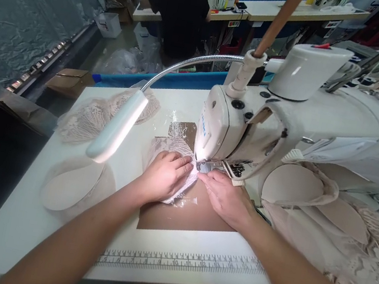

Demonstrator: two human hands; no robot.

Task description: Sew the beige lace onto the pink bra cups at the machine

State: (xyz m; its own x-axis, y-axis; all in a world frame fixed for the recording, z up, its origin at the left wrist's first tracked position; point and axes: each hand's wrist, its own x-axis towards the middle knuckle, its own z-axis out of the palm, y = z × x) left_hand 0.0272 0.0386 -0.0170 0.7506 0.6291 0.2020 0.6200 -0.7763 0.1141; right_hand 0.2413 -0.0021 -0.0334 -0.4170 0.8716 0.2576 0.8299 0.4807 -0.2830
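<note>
Your desk (130,166) looks smooth; your lace (169,145), thin openwork cloth. Near the desk's left edge, the moulded cup (71,187) is matt. Your sewing machine (327,107) looks glossy-painted, your lamp (119,124) smooth plastic on a ribbed, shiny metal gooseneck (197,58).

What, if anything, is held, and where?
The left hand lies on the lace beside the presser foot; whether the right hand grips it can't be told.

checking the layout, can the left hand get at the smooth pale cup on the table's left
Probably yes: the smooth pale cup lies by the left forearm with nothing seen resting on it, though the left hand would first have to leave the lace fabric.
</note>
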